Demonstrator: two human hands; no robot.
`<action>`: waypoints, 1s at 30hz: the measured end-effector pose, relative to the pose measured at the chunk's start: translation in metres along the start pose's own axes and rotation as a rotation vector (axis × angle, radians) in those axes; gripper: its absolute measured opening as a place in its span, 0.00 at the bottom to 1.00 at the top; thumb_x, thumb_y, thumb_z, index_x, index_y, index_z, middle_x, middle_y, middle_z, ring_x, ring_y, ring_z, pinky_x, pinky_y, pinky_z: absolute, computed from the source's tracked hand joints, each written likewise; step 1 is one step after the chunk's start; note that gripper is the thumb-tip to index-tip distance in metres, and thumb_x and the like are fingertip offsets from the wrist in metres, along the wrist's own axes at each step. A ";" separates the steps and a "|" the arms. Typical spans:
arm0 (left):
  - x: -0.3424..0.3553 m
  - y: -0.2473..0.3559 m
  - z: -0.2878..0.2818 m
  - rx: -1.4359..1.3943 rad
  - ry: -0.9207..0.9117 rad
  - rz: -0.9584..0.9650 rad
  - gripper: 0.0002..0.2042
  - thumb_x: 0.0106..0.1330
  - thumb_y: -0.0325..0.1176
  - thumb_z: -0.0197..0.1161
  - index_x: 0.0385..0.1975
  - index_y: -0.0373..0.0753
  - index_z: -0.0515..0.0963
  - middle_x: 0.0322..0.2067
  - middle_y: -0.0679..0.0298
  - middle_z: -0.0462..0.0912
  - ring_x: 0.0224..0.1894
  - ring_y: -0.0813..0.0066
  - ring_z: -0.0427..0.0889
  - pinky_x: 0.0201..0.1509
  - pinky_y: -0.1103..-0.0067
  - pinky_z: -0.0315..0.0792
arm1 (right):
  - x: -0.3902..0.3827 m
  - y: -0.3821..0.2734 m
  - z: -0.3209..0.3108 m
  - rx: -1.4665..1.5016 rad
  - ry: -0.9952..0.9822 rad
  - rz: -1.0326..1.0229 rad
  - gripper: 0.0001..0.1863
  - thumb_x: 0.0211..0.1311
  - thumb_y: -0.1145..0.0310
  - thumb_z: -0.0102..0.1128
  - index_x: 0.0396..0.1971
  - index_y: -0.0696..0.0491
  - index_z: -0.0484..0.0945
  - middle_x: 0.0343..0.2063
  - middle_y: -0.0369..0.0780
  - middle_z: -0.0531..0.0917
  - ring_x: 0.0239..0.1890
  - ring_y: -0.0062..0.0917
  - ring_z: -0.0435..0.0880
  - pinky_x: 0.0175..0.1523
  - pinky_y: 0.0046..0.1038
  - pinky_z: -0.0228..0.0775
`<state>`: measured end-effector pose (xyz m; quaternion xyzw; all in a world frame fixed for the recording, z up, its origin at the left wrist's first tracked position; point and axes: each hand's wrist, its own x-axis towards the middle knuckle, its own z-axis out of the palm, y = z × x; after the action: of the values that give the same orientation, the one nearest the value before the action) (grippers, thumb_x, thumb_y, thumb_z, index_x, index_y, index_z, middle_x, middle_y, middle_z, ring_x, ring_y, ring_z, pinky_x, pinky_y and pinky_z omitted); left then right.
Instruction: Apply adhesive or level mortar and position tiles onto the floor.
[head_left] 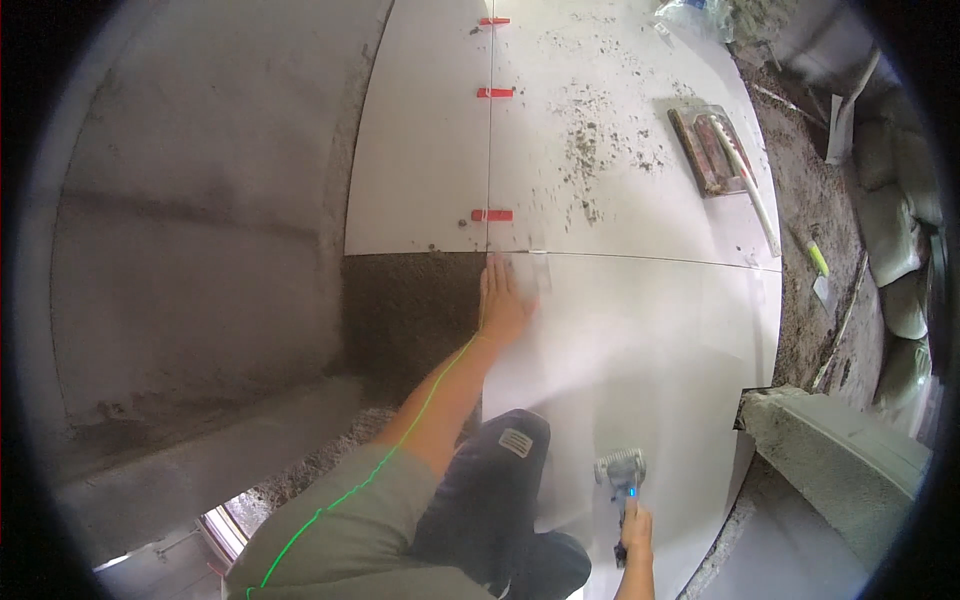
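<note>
A large white floor tile (660, 340) lies in front of me, its far edge against the tiles beyond. My left hand (508, 300) rests flat at the tile's far left corner, fingers stretched out toward the joint. Close to those fingers is a small pale, see-through piece (540, 268), too blurred to name. On the lower right, my right hand (637, 528) is wrapped round the handle of a handheld tile vibrator (622, 468). This tool has a grey ribbed head and a small blue light, and its head is over the tile.
Red levelling wedges (492, 215) sit along the far joint. Dark mortar (410, 300) lies left of my hand. A tray-like tool (705, 150) with a white stick stands on the far tile among crumbs. At right are a yellow-handled trowel (818, 260), sacks (893, 240) and a concrete ledge (830, 450).
</note>
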<state>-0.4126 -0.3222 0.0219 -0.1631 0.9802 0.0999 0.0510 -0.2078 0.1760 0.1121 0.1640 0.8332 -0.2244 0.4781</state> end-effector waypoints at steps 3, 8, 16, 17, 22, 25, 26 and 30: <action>-0.002 0.021 0.010 -0.051 0.058 0.019 0.45 0.65 0.51 0.59 0.70 0.18 0.51 0.75 0.35 0.41 0.78 0.40 0.37 0.80 0.55 0.37 | -0.025 0.083 0.024 0.045 0.112 0.085 0.32 0.73 0.46 0.44 0.41 0.64 0.80 0.31 0.62 0.81 0.39 0.59 0.80 0.48 0.50 0.70; -0.007 0.008 0.009 -0.106 0.122 0.080 0.45 0.65 0.49 0.58 0.70 0.18 0.50 0.74 0.33 0.41 0.78 0.37 0.38 0.79 0.53 0.39 | -0.038 0.107 0.054 0.177 0.241 0.128 0.30 0.74 0.50 0.42 0.37 0.65 0.81 0.32 0.62 0.81 0.40 0.58 0.81 0.48 0.49 0.70; -0.001 0.018 0.016 -0.200 0.138 0.029 0.44 0.65 0.49 0.59 0.70 0.20 0.50 0.75 0.37 0.42 0.78 0.40 0.39 0.80 0.54 0.40 | -0.023 0.155 0.067 -0.059 0.541 -0.258 0.34 0.77 0.46 0.37 0.35 0.66 0.77 0.25 0.51 0.81 0.27 0.43 0.81 0.36 0.43 0.75; -0.006 -0.001 0.008 -0.133 0.124 0.028 0.45 0.65 0.49 0.58 0.70 0.19 0.50 0.75 0.37 0.41 0.78 0.41 0.39 0.80 0.55 0.39 | -0.029 0.112 0.066 0.113 0.366 -0.031 0.32 0.77 0.47 0.37 0.34 0.65 0.76 0.26 0.52 0.81 0.29 0.45 0.81 0.41 0.45 0.73; -0.004 0.011 0.014 -0.172 0.091 0.020 0.46 0.65 0.51 0.58 0.71 0.19 0.48 0.75 0.38 0.41 0.79 0.43 0.37 0.81 0.57 0.36 | -0.039 0.097 0.051 0.153 0.420 -0.165 0.30 0.78 0.49 0.37 0.35 0.64 0.76 0.28 0.53 0.80 0.31 0.45 0.81 0.43 0.45 0.73; -0.002 0.011 0.014 -0.120 0.089 0.013 0.47 0.65 0.52 0.58 0.70 0.18 0.49 0.75 0.37 0.41 0.79 0.44 0.36 0.81 0.57 0.36 | -0.043 0.084 0.041 0.222 0.313 0.021 0.29 0.78 0.50 0.37 0.39 0.64 0.75 0.29 0.53 0.80 0.33 0.46 0.81 0.44 0.44 0.72; -0.001 0.010 0.014 -0.114 0.095 0.013 0.47 0.65 0.53 0.58 0.70 0.18 0.49 0.75 0.37 0.41 0.79 0.43 0.36 0.81 0.57 0.36 | -0.041 0.087 0.040 0.133 0.353 -0.016 0.27 0.78 0.51 0.39 0.41 0.63 0.75 0.32 0.53 0.80 0.36 0.47 0.81 0.46 0.44 0.72; 0.002 0.002 0.011 -0.109 0.061 0.009 0.47 0.65 0.54 0.58 0.70 0.18 0.50 0.74 0.36 0.42 0.79 0.42 0.36 0.80 0.57 0.36 | -0.049 0.022 0.024 -0.070 0.809 -0.031 0.20 0.76 0.57 0.47 0.46 0.61 0.76 0.43 0.52 0.80 0.48 0.46 0.78 0.56 0.42 0.68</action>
<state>-0.4144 -0.3182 0.0113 -0.1643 0.9751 0.1482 0.0119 -0.1555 0.1795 0.1396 0.2100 0.9636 -0.1204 0.1136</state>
